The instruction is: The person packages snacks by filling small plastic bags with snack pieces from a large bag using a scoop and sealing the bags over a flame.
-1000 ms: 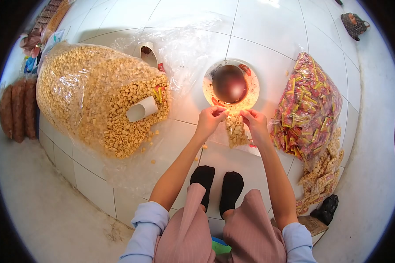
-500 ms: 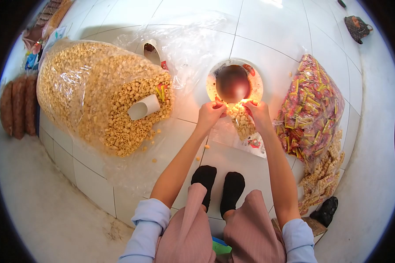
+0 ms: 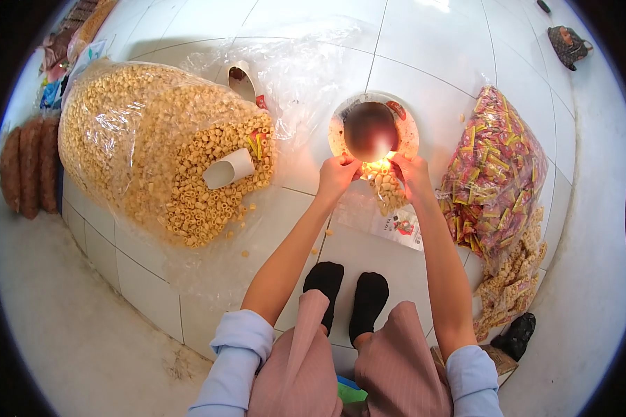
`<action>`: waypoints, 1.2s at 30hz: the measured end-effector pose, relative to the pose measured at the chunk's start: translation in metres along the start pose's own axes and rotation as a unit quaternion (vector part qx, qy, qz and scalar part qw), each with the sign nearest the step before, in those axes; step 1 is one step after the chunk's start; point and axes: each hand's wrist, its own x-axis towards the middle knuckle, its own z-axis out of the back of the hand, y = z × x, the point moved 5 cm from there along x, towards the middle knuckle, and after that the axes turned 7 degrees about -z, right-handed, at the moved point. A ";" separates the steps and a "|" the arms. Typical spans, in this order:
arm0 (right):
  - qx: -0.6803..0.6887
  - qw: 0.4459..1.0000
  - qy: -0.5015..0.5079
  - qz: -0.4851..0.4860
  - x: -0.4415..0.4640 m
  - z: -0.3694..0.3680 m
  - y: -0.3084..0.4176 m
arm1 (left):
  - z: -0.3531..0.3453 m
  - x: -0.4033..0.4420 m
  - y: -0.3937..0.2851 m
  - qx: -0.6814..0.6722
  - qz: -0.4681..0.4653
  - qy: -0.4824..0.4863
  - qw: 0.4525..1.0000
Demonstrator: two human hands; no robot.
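A small clear plastic bag of snacks [image 3: 388, 194] hangs between my two hands, its top edge stretched toward a bright glow. My left hand [image 3: 339, 175] pinches the left end of that edge. The right end is pinched by my right hand [image 3: 412, 175]. Just beyond my fingertips, a flame [image 3: 378, 158] glows in front of a dark round object [image 3: 370, 132], partly blurred, on a pale plate [image 3: 408, 144]. Below the bag, a printed plastic sheet [image 3: 401, 229] lies on the tiles.
On the left, a large open bag of ring-shaped snacks [image 3: 132, 132] holds a white scoop [image 3: 229, 169]. Another scoop [image 3: 242, 82] lies behind it. To the right stand a bag of red-yellow sachets [image 3: 494, 167] and filled snack packets [image 3: 511, 285]. My socked feet [image 3: 346, 299] are below.
Both hands have shifted slightly right with the small bag. The bag's lower end has lifted and swung a little, uncovering more of the printed sheet, and the glow looks brighter.
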 end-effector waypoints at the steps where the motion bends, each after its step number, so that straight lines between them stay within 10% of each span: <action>1: 0.009 1.000 -0.005 -0.002 0.002 0.001 -0.001 | -0.001 0.001 0.001 0.000 0.000 0.000 1.000; 22: 0.013 0.995 -0.081 0.062 -0.005 0.024 0.004 | -0.024 0.002 0.009 -0.027 0.020 -0.079 0.996; 28: -0.052 0.988 -0.009 0.146 -0.057 0.025 0.012 | -0.024 -0.045 -0.030 0.107 -0.125 -0.073 0.984; 30: -0.343 0.867 -0.066 0.355 -0.103 0.006 0.048 | -0.026 -0.063 -0.043 0.108 -0.238 -0.045 0.964; 36: -0.447 0.788 -0.054 0.420 -0.103 0.017 0.054 | -0.022 -0.082 -0.062 0.189 -0.301 -0.019 0.934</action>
